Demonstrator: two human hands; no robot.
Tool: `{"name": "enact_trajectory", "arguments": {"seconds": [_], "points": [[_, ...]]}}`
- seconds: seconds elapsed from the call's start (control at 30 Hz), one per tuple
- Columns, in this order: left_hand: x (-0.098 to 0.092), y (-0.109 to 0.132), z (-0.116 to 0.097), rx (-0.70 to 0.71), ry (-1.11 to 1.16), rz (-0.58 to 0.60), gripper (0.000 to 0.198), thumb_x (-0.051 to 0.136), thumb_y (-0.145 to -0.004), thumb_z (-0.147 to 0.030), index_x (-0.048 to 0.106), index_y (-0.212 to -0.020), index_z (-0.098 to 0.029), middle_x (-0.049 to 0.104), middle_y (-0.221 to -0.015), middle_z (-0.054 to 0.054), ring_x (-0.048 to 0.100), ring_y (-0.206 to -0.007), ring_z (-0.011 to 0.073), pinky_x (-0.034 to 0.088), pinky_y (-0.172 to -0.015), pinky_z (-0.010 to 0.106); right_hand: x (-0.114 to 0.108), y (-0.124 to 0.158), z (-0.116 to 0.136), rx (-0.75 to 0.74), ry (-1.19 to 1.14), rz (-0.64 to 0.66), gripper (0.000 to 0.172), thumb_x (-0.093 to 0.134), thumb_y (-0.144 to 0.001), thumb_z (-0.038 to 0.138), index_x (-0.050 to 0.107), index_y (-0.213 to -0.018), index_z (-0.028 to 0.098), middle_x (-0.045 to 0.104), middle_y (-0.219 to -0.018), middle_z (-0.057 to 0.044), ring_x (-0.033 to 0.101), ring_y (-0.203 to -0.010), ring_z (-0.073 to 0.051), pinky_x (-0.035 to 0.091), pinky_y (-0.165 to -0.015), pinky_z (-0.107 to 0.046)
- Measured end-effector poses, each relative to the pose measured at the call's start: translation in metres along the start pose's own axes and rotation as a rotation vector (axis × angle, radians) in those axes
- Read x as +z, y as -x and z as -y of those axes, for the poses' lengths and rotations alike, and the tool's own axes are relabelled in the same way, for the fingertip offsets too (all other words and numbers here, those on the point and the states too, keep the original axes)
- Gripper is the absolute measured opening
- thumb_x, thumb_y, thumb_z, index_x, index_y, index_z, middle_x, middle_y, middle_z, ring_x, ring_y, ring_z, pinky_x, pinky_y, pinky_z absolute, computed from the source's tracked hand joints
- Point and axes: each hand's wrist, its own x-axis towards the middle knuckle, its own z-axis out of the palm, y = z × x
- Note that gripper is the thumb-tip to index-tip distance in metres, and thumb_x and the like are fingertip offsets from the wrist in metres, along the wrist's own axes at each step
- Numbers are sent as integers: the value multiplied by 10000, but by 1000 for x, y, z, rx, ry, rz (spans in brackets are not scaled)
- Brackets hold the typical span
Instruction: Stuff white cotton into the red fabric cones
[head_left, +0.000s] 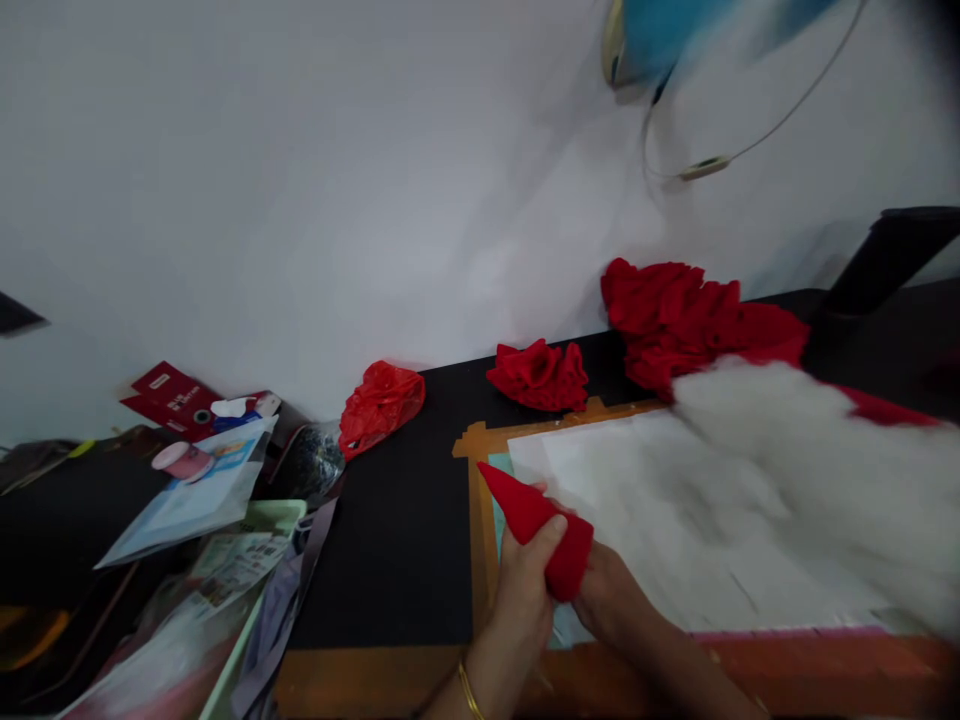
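A small red cone-shaped felt hat [534, 518] is held up above the table's front part, its tip pointing to the upper left. My left hand [529, 575] is wrapped round its side, thumb pressed across the red cloth. At the wide end sits my right hand [606, 590], its fingers mostly hidden behind and inside the hat's mouth; whether they pinch anything there does not show. To the right lies a big fluffy heap of white stuffing [810, 480], spread over a white sheet [585, 480].
Red cloth pieces lie in a small pile [538, 375] and a larger pile [682, 320] along the wall. A crumpled red plastic bag [382, 400] rests left of them. Further left are a green bin [281, 515] and a pink-capped spool [182, 460]. A cable [795, 105] hangs at upper right.
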Motion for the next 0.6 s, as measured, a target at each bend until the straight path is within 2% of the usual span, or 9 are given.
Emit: {"name": "enact_trajectory", "arguments": {"seconds": [0.07,0.13,0.27,0.4,0.5,0.6], "points": [[-1,-2,-5,-49,75,66,462,814,-671,-377,636,-1039,-162,688,-836,50,691,-862,227,537,-847,369,-5,-1,-2,-83,-16,50,433,422,-891,114,634,-1259,197,711,-1192,-102,645,-1150,-250,559,-959,-403],[-1,-4,-8,-84,110,93,412,786,-696,-410,653,-995,-160,692,-823,54,695,-883,244,530,-871,390,-7,-2,-4,-70,-33,72,422,427,-884,103,667,-1208,228,727,-1161,-77,660,-1121,-233,562,-953,-394],[-3,-2,-5,-56,105,39,357,810,-659,-255,672,-969,-148,730,-871,77,699,-944,257,515,-917,376,-6,-4,1,45,-14,62,410,443,-890,143,653,-1228,242,724,-1157,-68,675,-1082,-230,584,-911,-378],[-7,1,-1,-59,171,-40,425,816,-646,-240,669,-1038,-165,740,-956,86,705,-933,253,531,-906,380,-12,-4,10,-14,28,-21,422,428,-888,96,640,-1236,209,725,-1143,-105,672,-1082,-248,599,-873,-386],[-8,0,-4,-72,231,-67,504,778,-712,-403,642,-1147,-190,730,-1028,97,706,-919,249,539,-893,388,-15,-2,14,-71,54,-127,428,439,-875,56,623,-1243,175,701,-1189,-132,629,-1162,-265,565,-947,-422],[-5,0,-7,-91,233,-25,519,624,-808,-594,659,-1108,-171,718,-949,103,702,-879,247,544,-870,407,-10,-1,16,-48,36,-57,428,429,-868,65,650,-1210,199,730,-1126,-111,669,-1088,-267,564,-948,-420]]}}
